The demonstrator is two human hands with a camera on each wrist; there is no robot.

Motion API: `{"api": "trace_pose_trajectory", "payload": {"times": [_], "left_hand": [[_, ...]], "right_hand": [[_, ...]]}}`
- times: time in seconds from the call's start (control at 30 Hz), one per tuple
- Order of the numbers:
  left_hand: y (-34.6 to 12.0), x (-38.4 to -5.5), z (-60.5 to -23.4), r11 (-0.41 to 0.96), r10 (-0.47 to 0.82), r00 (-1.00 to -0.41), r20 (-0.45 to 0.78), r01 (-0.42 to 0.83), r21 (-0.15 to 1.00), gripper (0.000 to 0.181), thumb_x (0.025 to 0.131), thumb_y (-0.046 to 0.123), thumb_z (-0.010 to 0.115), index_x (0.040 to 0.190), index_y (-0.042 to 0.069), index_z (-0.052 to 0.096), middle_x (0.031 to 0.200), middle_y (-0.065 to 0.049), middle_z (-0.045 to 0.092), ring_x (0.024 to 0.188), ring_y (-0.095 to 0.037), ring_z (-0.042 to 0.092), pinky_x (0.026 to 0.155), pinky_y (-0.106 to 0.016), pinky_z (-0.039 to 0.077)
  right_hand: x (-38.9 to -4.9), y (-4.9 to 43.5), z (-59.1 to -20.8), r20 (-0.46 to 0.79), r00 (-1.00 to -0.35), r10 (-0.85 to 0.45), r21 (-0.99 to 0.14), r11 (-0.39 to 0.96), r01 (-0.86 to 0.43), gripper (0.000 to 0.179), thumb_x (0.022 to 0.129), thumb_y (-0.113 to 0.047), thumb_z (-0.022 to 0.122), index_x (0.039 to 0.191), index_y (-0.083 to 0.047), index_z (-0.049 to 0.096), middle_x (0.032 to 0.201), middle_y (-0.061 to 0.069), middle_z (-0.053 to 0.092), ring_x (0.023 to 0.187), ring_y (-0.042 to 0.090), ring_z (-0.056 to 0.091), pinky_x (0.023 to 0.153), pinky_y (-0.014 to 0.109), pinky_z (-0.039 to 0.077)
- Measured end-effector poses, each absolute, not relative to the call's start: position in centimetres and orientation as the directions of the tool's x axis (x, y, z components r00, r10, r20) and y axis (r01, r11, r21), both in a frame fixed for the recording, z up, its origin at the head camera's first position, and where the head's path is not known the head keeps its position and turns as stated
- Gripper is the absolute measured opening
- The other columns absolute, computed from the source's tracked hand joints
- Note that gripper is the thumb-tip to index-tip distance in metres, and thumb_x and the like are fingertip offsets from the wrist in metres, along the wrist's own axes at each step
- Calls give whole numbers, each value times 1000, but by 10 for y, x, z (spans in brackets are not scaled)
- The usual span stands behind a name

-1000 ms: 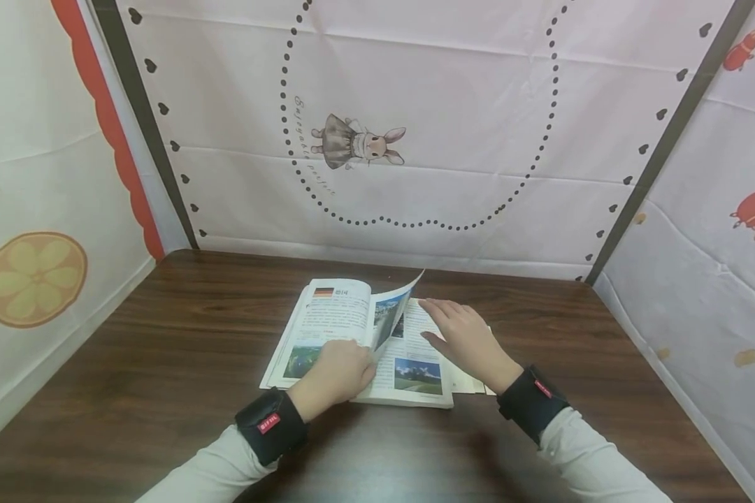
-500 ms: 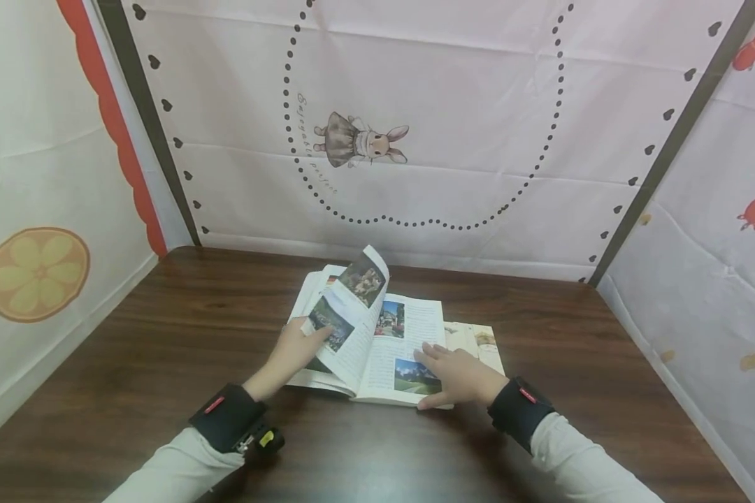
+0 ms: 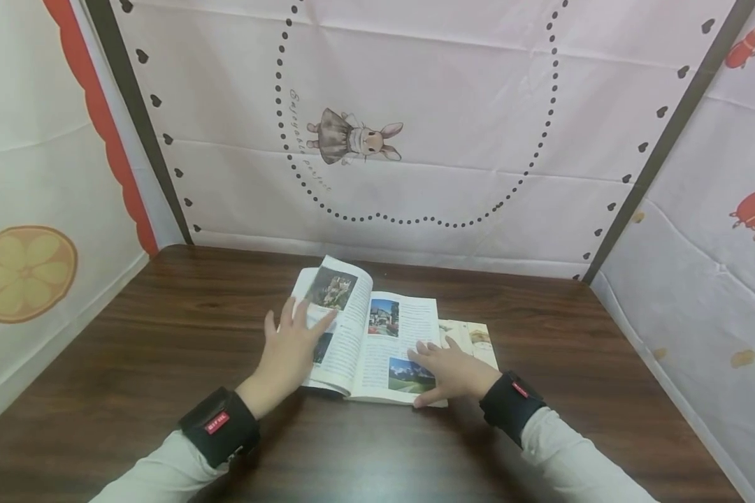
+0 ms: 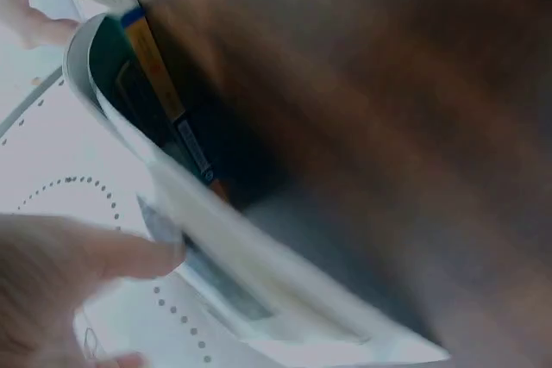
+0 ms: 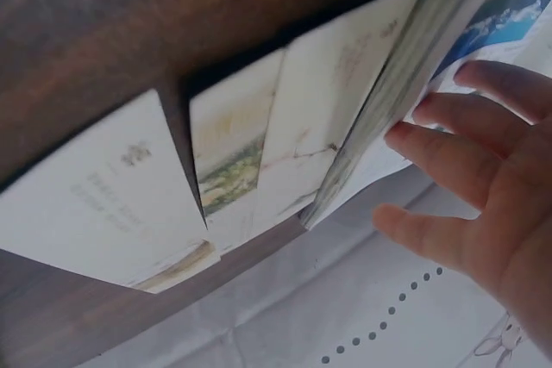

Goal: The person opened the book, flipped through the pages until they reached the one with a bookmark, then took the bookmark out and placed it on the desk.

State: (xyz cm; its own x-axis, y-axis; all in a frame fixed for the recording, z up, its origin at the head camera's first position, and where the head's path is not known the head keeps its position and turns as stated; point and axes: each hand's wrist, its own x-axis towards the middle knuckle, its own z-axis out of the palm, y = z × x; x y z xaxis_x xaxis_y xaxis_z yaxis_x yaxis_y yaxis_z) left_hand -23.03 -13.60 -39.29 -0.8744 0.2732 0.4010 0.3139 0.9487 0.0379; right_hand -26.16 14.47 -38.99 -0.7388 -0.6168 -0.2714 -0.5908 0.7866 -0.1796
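An open book [image 3: 409, 318] with printed text and colour photos lies on the table. My left hand [image 3: 284, 358] is over its left page, fingers spread and holding nothing. That page [image 3: 346, 328] still bows up near the fold. In the left wrist view, the thumb [image 4: 129, 252] is beside the curved pages, and an orange and blue strip [image 4: 155, 66] shows on the cover beneath. My right hand [image 3: 456, 372] rests with spread fingers at the lower outer edge of the right page. Cream printed cards or covers [image 5: 112, 200] stick out from beneath the book's right side.
A dark wood-grain table [image 3: 182, 335] carries everything. Behind it hangs a white cloth [image 3: 453, 140] with a rabbit print, and patterned cloth walls [image 3: 698, 258] close both sides.
My left hand has carried a page over to the left and let go, its fingers now spread. My right hand came down from above onto the right page and has stayed there.
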Motion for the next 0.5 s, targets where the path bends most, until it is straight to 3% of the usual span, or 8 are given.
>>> {"api": "trace_pose_trajectory", "payload": {"times": [0.07,0.13,0.27,0.5], "left_hand": [[-135,-230,-391,915,391,-859,330,401,-39,64,79,-6,62,135,24,52,145,-22,37,137,-47,25,103,-70,23],[-134,-228,-389,845,532,-815,231,526,-92,63,80,-8,61,134,24,53,150,-18,33,140,-45,22,106,-68,22],[-126,-223,-386,756,653,-750,108,652,-46,47,83,-2,61,126,15,60,141,-16,48,130,-42,42,98,-56,42],[-114,-225,-384,796,581,-792,188,601,72,17,85,5,62,98,6,72,109,-17,69,98,-31,67,91,-43,50]], "right_hand": [[-262,144,-388,-281,-732,-620,-186,784,-592,84,78,-52,69,144,-11,38,150,13,35,141,29,31,116,56,12],[-263,143,-385,-289,-726,-625,-190,780,-596,83,78,-51,69,144,-11,39,150,13,36,141,29,32,115,57,11],[-262,142,-383,-297,-720,-628,-203,778,-595,81,79,-50,69,143,-10,40,149,14,37,140,29,33,115,58,10],[-260,140,-382,-308,-715,-628,-164,775,-610,80,81,-46,69,144,-8,38,150,15,36,140,31,33,116,56,9]]}}
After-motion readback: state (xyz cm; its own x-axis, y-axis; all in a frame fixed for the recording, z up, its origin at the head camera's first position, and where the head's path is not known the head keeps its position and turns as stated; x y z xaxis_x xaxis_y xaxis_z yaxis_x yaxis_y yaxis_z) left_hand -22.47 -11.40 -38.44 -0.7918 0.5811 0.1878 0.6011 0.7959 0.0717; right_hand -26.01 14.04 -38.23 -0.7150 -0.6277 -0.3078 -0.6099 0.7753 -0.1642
